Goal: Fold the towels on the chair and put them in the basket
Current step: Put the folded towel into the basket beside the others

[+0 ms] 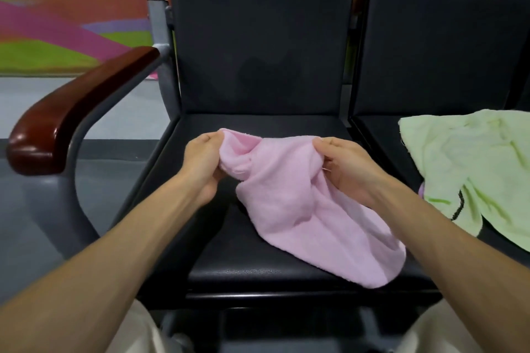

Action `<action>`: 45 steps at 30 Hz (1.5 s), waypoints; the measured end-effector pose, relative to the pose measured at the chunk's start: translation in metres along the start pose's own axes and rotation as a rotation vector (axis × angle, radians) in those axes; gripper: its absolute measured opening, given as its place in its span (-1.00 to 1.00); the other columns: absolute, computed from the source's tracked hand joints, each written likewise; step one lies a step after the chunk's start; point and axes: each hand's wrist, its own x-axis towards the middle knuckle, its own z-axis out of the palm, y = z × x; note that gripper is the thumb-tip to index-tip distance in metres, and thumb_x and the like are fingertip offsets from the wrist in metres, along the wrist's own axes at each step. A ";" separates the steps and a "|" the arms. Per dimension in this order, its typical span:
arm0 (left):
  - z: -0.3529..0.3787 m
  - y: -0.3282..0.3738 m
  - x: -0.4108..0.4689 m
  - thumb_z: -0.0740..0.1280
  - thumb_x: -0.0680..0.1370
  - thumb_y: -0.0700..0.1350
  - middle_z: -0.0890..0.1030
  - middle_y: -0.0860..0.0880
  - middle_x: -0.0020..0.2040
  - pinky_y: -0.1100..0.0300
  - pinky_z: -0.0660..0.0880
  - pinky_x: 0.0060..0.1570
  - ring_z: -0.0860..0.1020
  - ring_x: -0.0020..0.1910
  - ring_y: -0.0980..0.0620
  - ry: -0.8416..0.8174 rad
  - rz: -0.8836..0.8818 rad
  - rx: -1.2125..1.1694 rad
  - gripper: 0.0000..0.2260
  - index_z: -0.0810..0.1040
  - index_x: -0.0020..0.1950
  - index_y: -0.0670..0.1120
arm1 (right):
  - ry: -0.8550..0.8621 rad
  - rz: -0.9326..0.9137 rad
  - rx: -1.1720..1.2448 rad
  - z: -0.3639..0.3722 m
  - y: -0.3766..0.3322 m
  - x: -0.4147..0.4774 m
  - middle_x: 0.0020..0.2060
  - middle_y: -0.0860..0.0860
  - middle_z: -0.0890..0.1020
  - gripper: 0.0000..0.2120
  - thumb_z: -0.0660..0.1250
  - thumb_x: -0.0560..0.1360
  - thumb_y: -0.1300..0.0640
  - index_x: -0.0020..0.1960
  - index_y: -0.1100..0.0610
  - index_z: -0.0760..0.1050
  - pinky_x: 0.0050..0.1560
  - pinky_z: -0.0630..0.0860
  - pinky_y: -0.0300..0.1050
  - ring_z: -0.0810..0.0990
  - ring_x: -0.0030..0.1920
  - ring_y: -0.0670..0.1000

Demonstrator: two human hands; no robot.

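A soft, fleecy pink towel point(301, 209) is pinched at its far edge by the left hand point(203, 163) and the right hand point(347, 169), with the fingers curled into bunched cloth. Between the hands it is crumpled in loose folds and trailed to the near right over the smooth black padded chair seat point(258, 262). A wrinkled pale green towel point(464, 157) is spread on the next seat to the right.
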 end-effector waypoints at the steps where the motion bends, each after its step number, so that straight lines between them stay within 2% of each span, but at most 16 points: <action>1: -0.002 0.001 0.003 0.25 0.54 -0.24 0.67 -0.13 -0.06 0.11 0.56 -0.17 0.63 -0.11 -0.07 0.053 0.022 0.018 -0.83 0.61 0.06 -0.18 | 0.016 -0.025 -0.005 -0.004 -0.002 -0.001 -0.22 0.08 0.61 -0.84 0.29 0.59 0.13 -0.09 0.20 0.53 -0.17 0.56 -0.16 0.57 -0.21 0.02; 5: -0.012 0.007 0.003 0.21 0.58 -0.18 0.62 -0.02 -0.16 0.15 0.55 -0.22 0.59 -0.16 0.01 0.185 0.099 0.068 -0.85 0.56 -0.11 -0.05 | 0.068 -0.055 0.031 -0.019 -0.009 -0.011 -0.21 0.10 0.61 -0.85 0.29 0.59 0.12 -0.05 0.22 0.53 -0.08 0.56 -0.01 0.60 -0.20 0.08; 8: -0.018 0.011 0.002 0.22 0.59 -0.14 0.60 0.00 -0.17 0.10 0.55 -0.14 0.56 -0.13 0.02 0.249 0.173 0.069 -0.84 0.54 -0.15 -0.03 | 0.091 -0.072 -0.041 -0.027 -0.011 -0.017 -0.37 0.05 0.53 -0.79 0.33 0.56 0.19 -0.24 0.13 0.41 -0.24 0.56 -0.07 0.51 -0.38 0.01; 12: -0.025 0.005 -0.005 0.18 0.56 -0.12 0.56 -0.01 -0.24 0.17 0.44 -0.30 0.50 -0.25 0.02 0.254 0.194 0.276 -0.82 0.52 -0.19 -0.07 | 0.128 -0.049 -0.237 -0.029 -0.005 -0.024 -0.40 0.09 0.58 -0.85 0.33 0.56 0.21 -0.17 0.15 0.42 -0.44 0.46 -0.14 0.38 -0.55 -0.03; 15: -0.024 -0.005 -0.012 0.15 0.58 -0.11 0.59 -0.05 -0.17 0.14 0.47 -0.24 0.52 -0.23 0.02 0.127 0.134 0.428 -0.78 0.53 -0.18 -0.06 | 0.079 -0.023 -0.548 -0.014 0.012 -0.024 -0.29 0.08 0.66 -0.80 0.32 0.56 0.04 -0.12 0.17 0.52 -0.27 0.52 -0.15 0.51 -0.43 -0.04; 19: -0.028 -0.006 -0.015 0.16 0.59 -0.08 0.52 -0.15 -0.21 0.07 0.44 -0.22 0.49 -0.22 -0.08 -0.017 0.083 0.425 -0.76 0.50 -0.15 -0.20 | 0.111 -0.293 -0.857 0.028 0.015 -0.027 -0.32 -0.09 0.59 -0.77 0.33 0.52 -0.05 -0.17 0.09 0.52 -0.22 0.45 -0.21 0.51 -0.30 -0.12; 21: -0.036 -0.006 -0.017 0.24 0.60 -0.07 0.54 -0.16 -0.23 0.09 0.44 -0.25 0.51 -0.25 -0.07 -0.126 0.064 0.424 -0.74 0.53 -0.10 -0.26 | -0.021 -0.347 -0.851 0.052 0.015 -0.032 -0.36 -0.11 0.57 -0.75 0.35 0.50 -0.11 -0.21 0.06 0.52 -0.23 0.46 -0.19 0.51 -0.32 -0.13; 23: -0.045 -0.008 -0.019 0.27 0.59 -0.17 0.60 -0.11 -0.23 0.15 0.48 -0.29 0.55 -0.28 -0.02 -0.219 0.065 0.511 -0.82 0.56 -0.13 -0.25 | -0.149 -0.277 -0.971 0.069 0.020 -0.035 -0.29 -0.09 0.61 -0.67 0.35 0.45 -0.23 -0.17 0.04 0.52 -0.20 0.52 -0.11 0.55 -0.26 -0.10; 26: -0.059 -0.009 -0.016 0.20 0.61 -0.20 0.57 -0.01 -0.23 0.20 0.41 -0.32 0.49 -0.27 0.07 -0.128 0.186 0.675 -0.82 0.54 -0.15 -0.11 | -0.206 -0.247 -1.274 0.073 0.034 -0.027 -0.20 -0.02 0.61 -0.67 0.36 0.43 -0.22 -0.08 0.06 0.50 -0.12 0.54 -0.04 0.56 -0.14 0.03; 30: -0.070 -0.005 -0.009 0.14 0.63 -0.17 0.56 -0.01 -0.13 0.18 0.45 -0.18 0.50 -0.15 0.06 0.118 0.313 0.559 -0.83 0.52 0.01 -0.15 | -0.196 -0.361 -1.073 0.067 0.025 -0.014 -0.37 -0.11 0.55 -0.86 0.37 0.47 -0.03 -0.24 -0.03 0.50 -0.23 0.44 -0.13 0.49 -0.29 -0.13; 32: -0.070 0.001 -0.008 0.13 0.63 -0.17 0.58 -0.01 -0.10 0.15 0.49 -0.12 0.53 -0.13 0.05 0.200 0.330 0.488 -0.83 0.52 0.03 -0.12 | -0.073 -0.404 -0.760 0.060 0.010 -0.011 -0.44 -0.15 0.53 -0.82 0.41 0.46 0.06 -0.30 -0.04 0.51 -0.30 0.35 -0.23 0.45 -0.37 -0.18; 35: -0.067 0.010 -0.007 0.13 0.60 -0.21 0.59 0.02 -0.14 0.18 0.51 -0.16 0.54 -0.17 0.09 0.267 0.280 0.335 -0.82 0.53 0.03 -0.09 | 0.173 -0.320 -0.420 0.035 0.001 -0.003 -0.37 -0.11 0.60 -0.87 0.43 0.45 0.13 -0.27 0.05 0.58 -0.28 0.40 -0.20 0.53 -0.29 -0.08; 38: -0.064 0.006 -0.004 0.14 0.57 -0.22 0.62 -0.06 -0.14 0.11 0.52 -0.13 0.56 -0.15 -0.01 0.235 0.180 0.296 -0.79 0.57 0.01 -0.14 | 0.317 -0.194 -0.670 0.019 0.016 0.000 -0.26 -0.01 0.59 -0.89 0.38 0.42 0.28 -0.13 0.09 0.57 -0.32 0.37 -0.29 0.54 -0.17 -0.03; 40: -0.061 0.002 -0.005 0.14 0.54 -0.24 0.58 -0.05 -0.25 0.14 0.45 -0.19 0.51 -0.22 -0.03 0.200 0.122 0.323 -0.78 0.58 -0.15 -0.15 | 0.277 -0.233 -0.746 0.027 0.021 -0.002 -0.31 -0.01 0.55 -0.86 0.35 0.42 0.30 -0.08 0.10 0.54 -0.35 0.37 -0.35 0.51 -0.26 -0.07; 42: -0.057 0.001 -0.009 0.15 0.52 -0.26 0.55 -0.04 -0.31 0.18 0.43 -0.25 0.49 -0.29 -0.01 0.175 0.075 0.314 -0.76 0.57 -0.24 -0.13 | 0.170 -0.270 -0.750 0.044 0.019 -0.006 -0.35 -0.02 0.60 -0.97 0.37 0.46 0.15 -0.15 0.10 0.55 -0.30 0.44 -0.31 0.53 -0.32 -0.08; 45: -0.051 0.003 -0.013 0.21 0.53 -0.24 0.59 -0.05 -0.28 0.20 0.46 -0.26 0.54 -0.30 -0.01 0.149 0.016 0.239 -0.81 0.60 -0.18 -0.17 | 0.044 -0.193 -0.867 0.075 0.027 -0.007 -0.30 0.05 0.67 -0.52 0.24 0.49 -0.22 -0.26 0.21 0.53 -0.19 0.54 -0.07 0.61 -0.27 0.06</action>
